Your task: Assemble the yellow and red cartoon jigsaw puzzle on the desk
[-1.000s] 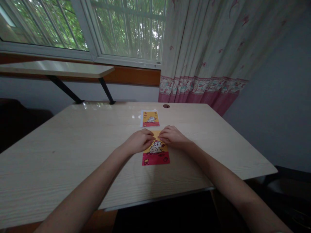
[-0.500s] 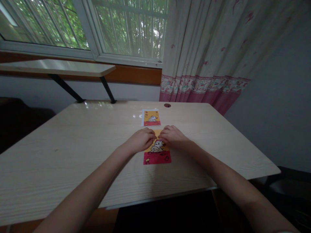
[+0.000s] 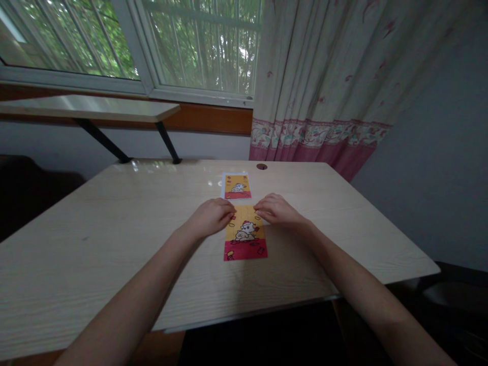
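A yellow-and-red picture puzzle [image 3: 246, 249] lies flat on the desk [image 3: 152, 274], with faint seams across its top part and a white cartoon animal in a red hat in the middle. At its upper left edge is my left hand [image 3: 214, 217], fingers curled together and tips on the border. My right hand [image 3: 277, 209] is at the upper right corner, its bent fingers and thumb closed at that edge. Just beyond the puzzle lies a smaller picture card [image 3: 238, 188] with the same design and a white border.
At the back left a raised shelf [image 3: 114, 108] stands on black legs [image 3: 168, 142]. A round cable hole [image 3: 262, 166] sits near the desk's back edge. Behind are a barred window [image 3: 202, 51] and a patterned curtain [image 3: 312, 91]; a dark chair [image 3: 457, 290] shows at the right.
My hands have moved apart from over the puzzle's upper middle to its left and right edges, uncovering the yellow top part. The smaller card has stayed in place.
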A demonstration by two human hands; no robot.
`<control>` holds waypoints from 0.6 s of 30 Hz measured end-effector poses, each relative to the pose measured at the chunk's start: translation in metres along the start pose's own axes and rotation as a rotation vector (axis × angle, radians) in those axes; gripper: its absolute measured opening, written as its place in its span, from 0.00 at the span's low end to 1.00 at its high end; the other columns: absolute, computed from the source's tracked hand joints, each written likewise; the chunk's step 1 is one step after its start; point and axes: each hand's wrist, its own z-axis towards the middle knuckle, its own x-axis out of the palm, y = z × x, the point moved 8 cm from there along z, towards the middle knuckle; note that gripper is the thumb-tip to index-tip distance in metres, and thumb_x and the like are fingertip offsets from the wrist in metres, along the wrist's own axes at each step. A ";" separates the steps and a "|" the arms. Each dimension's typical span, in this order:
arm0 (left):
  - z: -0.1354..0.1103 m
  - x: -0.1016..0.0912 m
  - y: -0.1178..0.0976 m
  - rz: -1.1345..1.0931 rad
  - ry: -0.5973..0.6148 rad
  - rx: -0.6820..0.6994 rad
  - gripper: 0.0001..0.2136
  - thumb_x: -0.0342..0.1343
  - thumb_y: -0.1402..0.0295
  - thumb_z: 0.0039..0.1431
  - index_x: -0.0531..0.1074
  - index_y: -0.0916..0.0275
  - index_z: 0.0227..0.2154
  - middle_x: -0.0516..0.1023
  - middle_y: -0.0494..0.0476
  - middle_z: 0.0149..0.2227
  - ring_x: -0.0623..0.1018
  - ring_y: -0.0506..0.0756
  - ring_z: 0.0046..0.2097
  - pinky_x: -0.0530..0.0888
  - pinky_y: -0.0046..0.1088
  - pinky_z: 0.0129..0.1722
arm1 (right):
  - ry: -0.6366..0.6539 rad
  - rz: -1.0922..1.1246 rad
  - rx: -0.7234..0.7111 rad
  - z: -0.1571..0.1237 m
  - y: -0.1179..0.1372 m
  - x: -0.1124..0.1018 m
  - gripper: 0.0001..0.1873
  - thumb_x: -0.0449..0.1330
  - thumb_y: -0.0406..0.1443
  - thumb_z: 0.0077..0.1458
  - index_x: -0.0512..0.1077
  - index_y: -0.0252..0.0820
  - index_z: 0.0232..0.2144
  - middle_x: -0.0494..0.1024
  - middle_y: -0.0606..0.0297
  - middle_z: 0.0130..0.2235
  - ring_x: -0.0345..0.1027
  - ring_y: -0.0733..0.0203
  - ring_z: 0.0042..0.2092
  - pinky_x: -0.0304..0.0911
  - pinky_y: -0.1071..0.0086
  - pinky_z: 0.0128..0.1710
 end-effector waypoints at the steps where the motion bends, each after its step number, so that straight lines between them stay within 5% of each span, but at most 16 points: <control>1: 0.000 0.000 0.000 -0.004 -0.012 0.005 0.12 0.47 0.70 0.60 0.76 0.62 0.37 0.78 0.59 0.40 0.76 0.56 0.41 0.70 0.34 0.43 | 0.016 -0.002 0.006 0.000 0.000 0.002 0.14 0.54 0.40 0.59 0.74 0.43 0.44 0.77 0.62 0.44 0.65 0.57 0.47 0.56 0.61 0.50; 9: 0.004 0.012 -0.014 -0.003 0.001 0.027 0.13 0.46 0.67 0.62 0.73 0.61 0.44 0.75 0.62 0.49 0.74 0.58 0.49 0.69 0.37 0.49 | 0.103 -0.018 0.064 -0.002 -0.005 0.018 0.18 0.52 0.39 0.61 0.69 0.42 0.51 0.71 0.57 0.53 0.61 0.55 0.54 0.55 0.57 0.53; 18: 0.010 0.026 -0.023 0.028 0.048 0.016 0.14 0.45 0.67 0.63 0.70 0.65 0.48 0.72 0.66 0.52 0.73 0.59 0.52 0.67 0.38 0.52 | 0.090 -0.020 0.074 0.002 -0.009 0.025 0.16 0.50 0.35 0.61 0.70 0.37 0.49 0.73 0.54 0.50 0.63 0.56 0.52 0.57 0.59 0.53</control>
